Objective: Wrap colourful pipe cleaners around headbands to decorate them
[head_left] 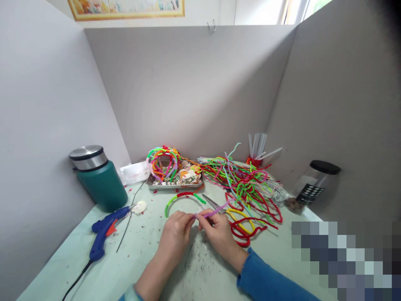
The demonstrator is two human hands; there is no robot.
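Note:
A purple pipe cleaner (221, 207) runs between my two hands near the middle of the table. My left hand (176, 232) pinches it at one end with thumb and fingertips. Close beside it, my right hand (217, 232) is closed on the same pipe cleaner, whose free end points up to the right. Just beyond my hands lies a curved green and red pipe cleaner piece (184, 195), its lower left end by my left hand. Scissors with yellow handles (239, 219) rest past my right hand, their blades partly behind the purple strand.
Left stand a green flask (102, 184) and a blue glue gun (108, 230). A metal tray (175, 187) holds shells and colourful rings (163, 163). Right are a heap of pipe cleaners (247, 179), glue sticks (257, 146) and a black-lidded jar (313, 184). Grey panels (188, 92) enclose the table.

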